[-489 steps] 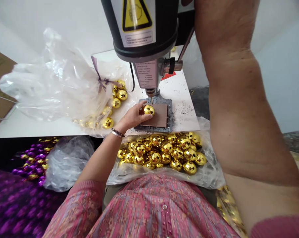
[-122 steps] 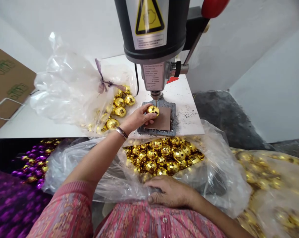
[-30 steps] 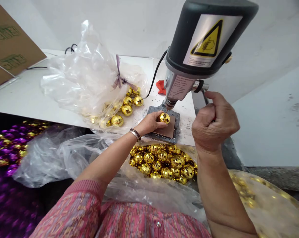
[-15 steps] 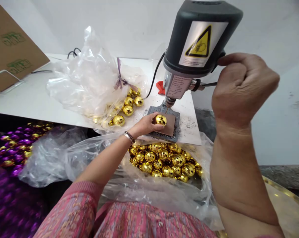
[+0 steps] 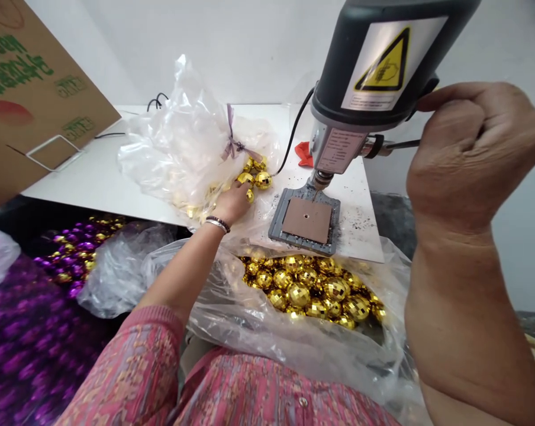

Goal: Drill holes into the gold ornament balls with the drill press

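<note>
My left hand (image 5: 232, 202) reaches into the loose gold disco balls by the plastic bag (image 5: 156, 148), its fingers curled over one gold disco ball (image 5: 250, 195); the palm hides much of that ball. Raised at the right, my right hand (image 5: 476, 142) is closed on the lever (image 5: 403, 144) of a small drill press (image 5: 360, 77), though its grip is partly hidden. Below the drill bit lies a brown square pad (image 5: 309, 222) with a small hole, on the grey drill base (image 5: 279, 228). No ball sits on the pad.
Many gold disco balls (image 5: 298, 293) fill an open plastic bag below the table edge. Purple and gold balls (image 5: 74, 248) lie at the left, near a cardboard box (image 5: 41, 112). A red scrap (image 5: 303, 154) and a black cable (image 5: 293, 139) are behind the drill.
My left hand has left the pad without the ball it held there and moved left to the loose balls. My right hand stays at the lever. The view has turned a little left.
</note>
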Available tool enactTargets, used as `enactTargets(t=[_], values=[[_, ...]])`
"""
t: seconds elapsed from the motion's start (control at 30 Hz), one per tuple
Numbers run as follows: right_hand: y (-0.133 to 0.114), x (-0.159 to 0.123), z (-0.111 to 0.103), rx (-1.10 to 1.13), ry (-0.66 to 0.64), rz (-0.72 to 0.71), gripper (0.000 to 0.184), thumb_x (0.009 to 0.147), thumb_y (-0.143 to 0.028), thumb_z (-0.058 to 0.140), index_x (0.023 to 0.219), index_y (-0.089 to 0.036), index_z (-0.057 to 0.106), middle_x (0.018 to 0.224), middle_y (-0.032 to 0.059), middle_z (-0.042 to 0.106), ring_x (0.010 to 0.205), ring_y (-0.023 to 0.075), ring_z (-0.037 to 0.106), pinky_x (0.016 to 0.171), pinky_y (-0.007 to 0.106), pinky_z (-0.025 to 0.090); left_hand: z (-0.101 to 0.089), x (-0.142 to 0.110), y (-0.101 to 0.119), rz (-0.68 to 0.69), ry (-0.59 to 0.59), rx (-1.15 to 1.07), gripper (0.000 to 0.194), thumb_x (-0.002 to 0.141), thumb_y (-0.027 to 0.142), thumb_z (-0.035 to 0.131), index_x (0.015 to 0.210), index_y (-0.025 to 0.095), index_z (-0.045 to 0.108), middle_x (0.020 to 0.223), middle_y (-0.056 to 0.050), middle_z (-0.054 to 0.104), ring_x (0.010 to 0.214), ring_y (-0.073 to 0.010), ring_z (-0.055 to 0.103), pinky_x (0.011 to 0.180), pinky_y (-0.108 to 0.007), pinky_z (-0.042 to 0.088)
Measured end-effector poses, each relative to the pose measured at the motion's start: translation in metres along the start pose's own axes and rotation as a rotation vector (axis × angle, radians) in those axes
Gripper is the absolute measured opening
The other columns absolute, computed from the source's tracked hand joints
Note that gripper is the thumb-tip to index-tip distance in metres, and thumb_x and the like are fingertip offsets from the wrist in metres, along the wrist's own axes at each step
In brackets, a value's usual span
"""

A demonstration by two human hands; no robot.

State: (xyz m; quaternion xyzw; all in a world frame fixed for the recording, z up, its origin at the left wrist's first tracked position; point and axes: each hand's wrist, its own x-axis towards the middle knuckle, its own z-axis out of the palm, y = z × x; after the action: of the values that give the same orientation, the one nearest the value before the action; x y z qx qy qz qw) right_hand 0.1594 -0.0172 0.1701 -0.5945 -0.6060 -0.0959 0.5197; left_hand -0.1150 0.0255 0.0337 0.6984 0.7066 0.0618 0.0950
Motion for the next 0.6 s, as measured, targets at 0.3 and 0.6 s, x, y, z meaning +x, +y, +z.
enactTargets(t=[0.3, 0.6], values=[[0.007, -0.002, 0.003, 0.122, 0.058, -0.074, 0.044, 0.089, -0.019, 0.038, 0.096, -0.008, 0.079, 0.087, 0.0057, 0.073, 0.078, 0.0103, 0.061, 0.072, 0.027, 0.040, -0.002, -0.007, 0.010, 0.111, -0.239, -0.745, 0.054, 0.083, 0.037, 0.068, 0.133, 0.019, 0.058, 0.108, -0.009, 0.071, 0.094, -0.0226, 0.068, 0.083, -0.034, 0.050], [0.011, 0.000, 0.005, 0.088, 0.048, -0.088, 0.031, 0.092, -0.015, 0.047, 0.094, -0.015, 0.078, 0.085, 0.0035, 0.072, 0.078, 0.0133, 0.066, 0.072, 0.028, 0.044, 0.022, -0.013, 0.028, 0.123, -0.761, -1.775, 0.054, 0.076, 0.039, 0.081, 0.120, 0.023, 0.055, 0.098, -0.003, 0.071, 0.081, -0.0161, 0.073, 0.065, -0.023, 0.052]])
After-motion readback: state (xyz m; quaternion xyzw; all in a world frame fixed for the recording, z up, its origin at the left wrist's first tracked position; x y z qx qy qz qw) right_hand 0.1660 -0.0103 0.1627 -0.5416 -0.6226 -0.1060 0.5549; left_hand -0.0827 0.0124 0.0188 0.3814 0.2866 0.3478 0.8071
